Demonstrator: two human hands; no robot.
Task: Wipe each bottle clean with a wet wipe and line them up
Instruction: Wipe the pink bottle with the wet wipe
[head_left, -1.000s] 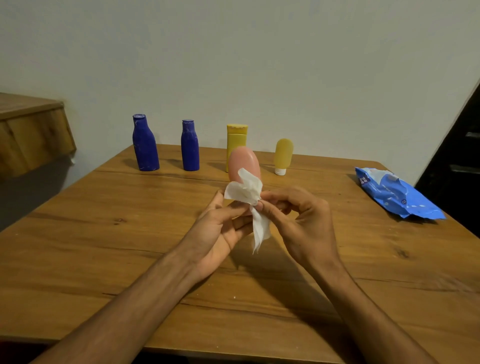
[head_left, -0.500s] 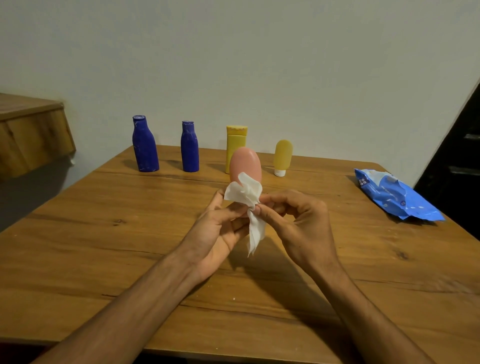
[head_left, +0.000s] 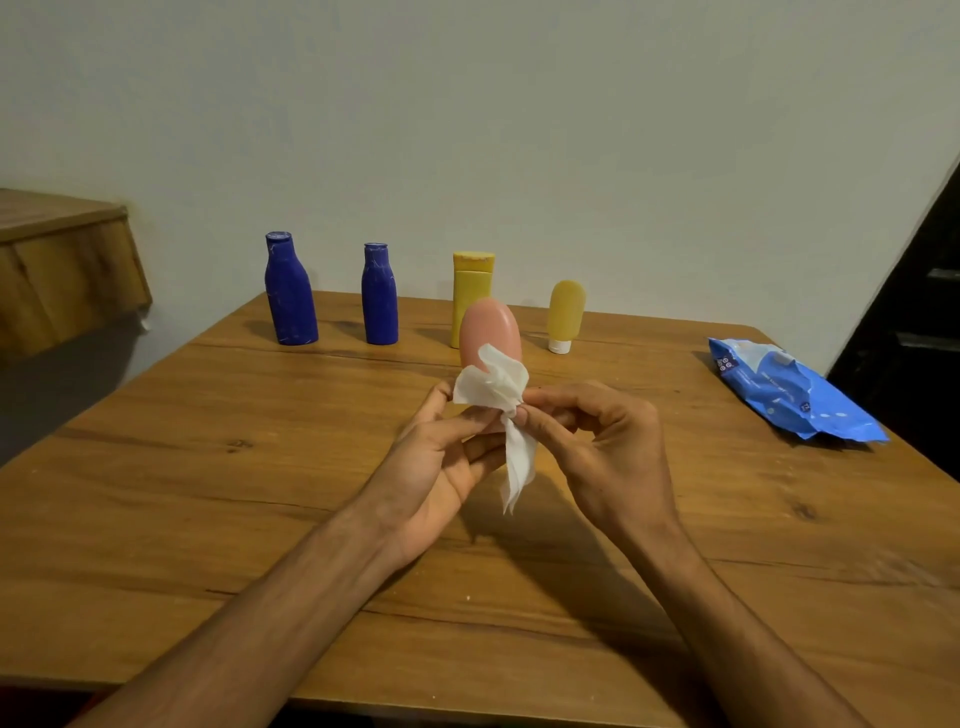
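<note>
My left hand (head_left: 441, 457) grips the lower end of a pink bottle (head_left: 489, 332), held upright above the middle of the table. My right hand (head_left: 597, 441) pinches a crumpled white wet wipe (head_left: 493, 387) against the bottle's front, and a tail of the wipe hangs down between my hands. Along the far edge stand a tall blue bottle (head_left: 290, 291), a shorter blue bottle (head_left: 379, 296), a yellow bottle (head_left: 470, 283) partly hidden behind the pink one, and a small yellow tube (head_left: 565, 314) on its white cap.
A blue wet-wipe pack (head_left: 789, 395) lies near the right edge of the wooden table (head_left: 208, 493). A wooden shelf (head_left: 62, 265) juts from the wall at the left. A dark doorway shows at the far right.
Both hands have shifted very slightly with the pink bottle, and the wipe's bunched top has moved a little over the bottle's front. The row of bottles has not moved.
</note>
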